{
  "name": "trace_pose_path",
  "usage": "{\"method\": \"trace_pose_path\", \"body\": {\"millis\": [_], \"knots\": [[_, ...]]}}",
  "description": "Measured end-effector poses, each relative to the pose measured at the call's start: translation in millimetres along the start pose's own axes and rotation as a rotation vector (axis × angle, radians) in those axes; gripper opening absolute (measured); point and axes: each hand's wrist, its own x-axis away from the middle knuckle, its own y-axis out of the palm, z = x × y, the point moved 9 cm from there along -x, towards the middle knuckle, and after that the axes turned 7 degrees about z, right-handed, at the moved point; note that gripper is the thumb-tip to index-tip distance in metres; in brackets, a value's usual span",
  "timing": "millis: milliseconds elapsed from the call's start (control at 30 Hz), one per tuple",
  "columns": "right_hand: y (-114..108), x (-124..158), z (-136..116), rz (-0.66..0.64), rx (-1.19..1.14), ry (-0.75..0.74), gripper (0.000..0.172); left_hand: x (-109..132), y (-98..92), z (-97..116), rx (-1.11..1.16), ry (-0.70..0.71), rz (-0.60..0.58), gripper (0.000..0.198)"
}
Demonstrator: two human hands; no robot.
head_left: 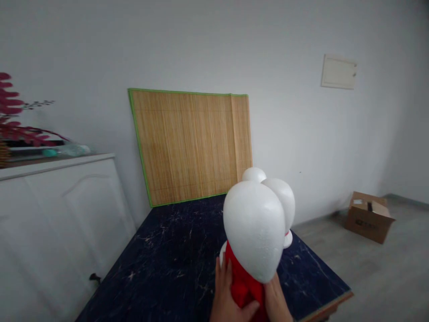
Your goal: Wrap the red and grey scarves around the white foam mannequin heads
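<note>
The person's left hand and right hand sit low in the head view, one on each side of a large foam egg, which stands upright and tilts slightly, narrow end down. A red cloth is wrapped around its lower part. The left hand's fingers rise against the cloth, slightly apart, while the right hand closes in from the other side, with its fingertips hidden behind the foam. The two hands press the bundle between them without touching each other.

Just behind the egg are a second foam egg and a small foam ball. Whether these are joined to the front egg cannot be told from this view. All of this is held over a dark blue table top with pale marble veining.

A bamboo mat with green edging leans against the wall at the table's far end. A white cabinet stands to the left, with a sprig of red leaves above it. A cardboard box sits on the grey floor to the right
</note>
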Motion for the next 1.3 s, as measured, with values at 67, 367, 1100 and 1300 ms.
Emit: {"method": "trace_pose_path", "body": {"millis": [67, 367, 1100, 1300], "knots": [[46.8, -11.0, -9.5, -0.012, -0.063, -0.038, 0.049, -18.5, -34.7, -5.0, -0.118, 0.025, 0.054, 0.105], [152.7, -40.9, 15.9, -0.035, 0.015, 0.075, 0.044, -53.4, -51.4, -105.6, -0.206, -0.04, -0.063, 0.094], [120.8, -75.5, 83.7, 0.079, -0.543, 0.658, 0.025, -40.6, -174.3, -201.2, -0.043, -0.748, 0.507, 0.024], [127.5, -67.4, 84.6, -0.116, -0.585, 0.829, 0.013, -35.5, -168.3, -208.3, 0.019, -0.806, 0.425, 0.037]]}}
